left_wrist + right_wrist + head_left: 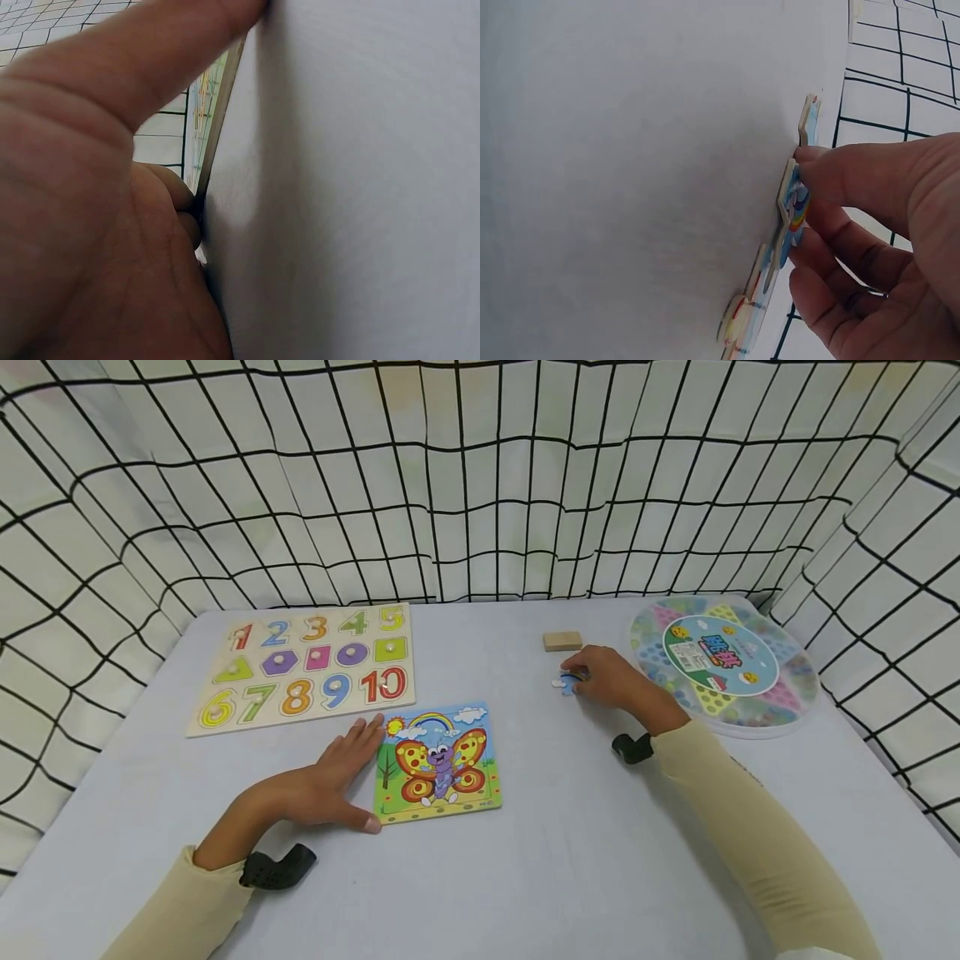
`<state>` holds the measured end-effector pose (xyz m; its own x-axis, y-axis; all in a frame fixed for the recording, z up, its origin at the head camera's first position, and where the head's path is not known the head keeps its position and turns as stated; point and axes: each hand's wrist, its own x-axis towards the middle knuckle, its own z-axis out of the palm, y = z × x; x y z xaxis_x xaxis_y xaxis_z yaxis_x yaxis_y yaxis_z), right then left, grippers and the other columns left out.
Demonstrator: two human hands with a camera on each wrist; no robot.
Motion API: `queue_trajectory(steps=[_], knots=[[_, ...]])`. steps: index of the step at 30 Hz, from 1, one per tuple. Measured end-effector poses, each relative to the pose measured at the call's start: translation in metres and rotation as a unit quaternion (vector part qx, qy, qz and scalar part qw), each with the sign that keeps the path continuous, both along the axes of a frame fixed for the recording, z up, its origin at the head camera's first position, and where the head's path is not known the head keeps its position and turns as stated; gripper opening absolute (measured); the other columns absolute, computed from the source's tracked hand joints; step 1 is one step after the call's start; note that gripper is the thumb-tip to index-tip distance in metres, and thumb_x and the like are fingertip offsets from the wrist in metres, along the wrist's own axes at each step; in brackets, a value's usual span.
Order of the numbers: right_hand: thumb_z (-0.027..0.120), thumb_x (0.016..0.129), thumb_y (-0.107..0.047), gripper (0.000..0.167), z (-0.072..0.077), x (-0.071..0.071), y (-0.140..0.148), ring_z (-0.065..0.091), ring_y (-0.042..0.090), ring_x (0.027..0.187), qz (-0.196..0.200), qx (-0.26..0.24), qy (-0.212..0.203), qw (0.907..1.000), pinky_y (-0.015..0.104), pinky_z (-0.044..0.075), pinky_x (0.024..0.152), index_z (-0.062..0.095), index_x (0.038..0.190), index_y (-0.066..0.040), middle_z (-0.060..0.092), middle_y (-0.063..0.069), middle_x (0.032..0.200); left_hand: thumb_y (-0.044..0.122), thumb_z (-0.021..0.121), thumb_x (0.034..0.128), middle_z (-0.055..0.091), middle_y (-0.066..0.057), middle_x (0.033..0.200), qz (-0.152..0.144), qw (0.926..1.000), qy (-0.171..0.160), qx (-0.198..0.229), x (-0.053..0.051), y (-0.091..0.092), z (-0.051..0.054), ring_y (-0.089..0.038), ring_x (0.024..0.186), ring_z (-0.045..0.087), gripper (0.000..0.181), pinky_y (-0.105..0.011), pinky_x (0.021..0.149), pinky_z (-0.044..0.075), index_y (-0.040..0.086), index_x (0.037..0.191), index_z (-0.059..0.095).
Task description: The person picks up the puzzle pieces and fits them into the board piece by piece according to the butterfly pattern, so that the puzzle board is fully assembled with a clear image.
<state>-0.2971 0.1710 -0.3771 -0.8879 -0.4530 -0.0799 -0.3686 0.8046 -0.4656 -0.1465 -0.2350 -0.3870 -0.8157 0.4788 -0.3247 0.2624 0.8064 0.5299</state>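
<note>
A butterfly picture board (pixel 440 764) lies flat near the middle of the table. My left hand (pixel 322 789) is spread along its left side, the thumb near the lower corner and the fingertips near the upper one. In the left wrist view, the palm of that hand (pixel 112 247) rests low over the white surface. Farther right, my right hand (pixel 611 681) pinches a small blue puzzle piece with a rainbow (pixel 795 214) between thumb and fingers, close to the table. Other puzzle pieces (pixel 742 319) show beside it in the right wrist view; the hand partly covers them.
At the back left lies a number and shape board (pixel 300 672). A small wooden block (pixel 562 642) lies just beyond the right hand. The round, clear-edged game set (pixel 723 664) sits at the right. Black netting (pixel 465 510) surrounds the white table (pixel 480 893) at back and sides.
</note>
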Motion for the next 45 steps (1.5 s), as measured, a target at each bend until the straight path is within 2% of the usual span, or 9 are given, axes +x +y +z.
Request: queue_trajectory(steps=[6,11,16,21,29,37,45], knots=[[0.069,0.088,-0.004,0.035,0.001,0.002,0.0,0.054,0.028,0.096,0.002,0.008,0.02,0.9998,0.041,0.048,0.085,0.065,0.123,0.003,0.059,0.016,0.108,0.053,0.081,0.0705,-0.011,-0.008,0.162,0.002,1.0,0.0,0.0,0.001,0.001,0.002,-0.031,0.146,-0.016,0.125,-0.056,0.115,-0.003,0.006,0.156,0.003],[0.07,0.088,-0.003,0.033,0.003,0.005,0.001,0.053,0.028,0.096,-0.005,-0.014,0.017,0.9997,0.042,0.048,0.086,0.066,0.119,0.002,0.057,0.016,0.109,0.052,0.081,0.0709,-0.011,-0.008,0.162,0.0,1.0,0.002,-0.001,0.001,0.001,0.002,-0.032,0.146,-0.016,0.124,-0.056,0.115,-0.002,0.006,0.156,0.003],[0.07,0.088,-0.003,0.031,0.005,0.006,0.001,0.054,0.028,0.1,-0.016,-0.03,-0.003,0.9994,0.042,0.048,0.09,0.062,0.118,0.0,0.06,0.015,0.112,0.053,0.081,0.0705,-0.011,-0.008,0.162,0.001,1.0,0.003,-0.001,0.001,0.0,0.0,-0.031,0.146,-0.016,0.124,-0.056,0.115,-0.002,0.006,0.156,0.004],[0.065,0.09,0.002,0.026,0.007,0.008,0.003,0.056,0.03,0.106,-0.005,-0.044,-0.003,0.999,0.045,0.047,0.093,0.061,0.116,0.0,0.063,0.018,0.115,0.053,0.081,0.0707,-0.011,-0.008,0.162,0.001,1.0,0.003,0.003,0.001,0.0,0.0,-0.031,0.146,-0.016,0.124,-0.056,0.115,-0.002,0.006,0.156,0.004],[0.056,0.094,0.006,0.023,0.008,0.01,0.004,0.057,0.029,0.105,0.013,-0.059,0.008,0.9981,0.045,0.047,0.091,0.064,0.115,0.0,0.065,0.017,0.113,0.053,0.08,0.0713,-0.011,-0.009,0.162,-0.002,1.0,0.005,0.002,0.001,0.0,0.001,-0.031,0.146,-0.016,0.124,-0.055,0.115,-0.003,0.005,0.156,0.004],[0.057,0.094,0.005,0.023,0.008,0.012,0.003,0.058,0.028,0.108,0.019,-0.068,0.015,0.9974,0.044,0.047,0.094,0.065,0.114,-0.001,0.066,0.016,0.113,0.052,0.08,0.0711,-0.011,-0.009,0.162,-0.002,1.0,0.002,0.002,0.001,0.002,0.002,-0.032,0.146,-0.016,0.124,-0.056,0.115,-0.003,0.005,0.156,0.004],[0.057,0.094,0.003,0.024,0.008,0.013,-0.002,0.06,0.026,0.102,0.029,-0.08,0.017,0.9962,0.041,0.05,0.088,0.067,0.115,-0.001,0.067,0.014,0.111,0.055,0.08,0.0709,-0.014,-0.008,0.162,-0.002,0.9999,-0.008,-0.006,0.0,0.001,0.002,-0.031,0.145,-0.018,0.126,-0.056,0.115,-0.004,0.007,0.156,0.001]])
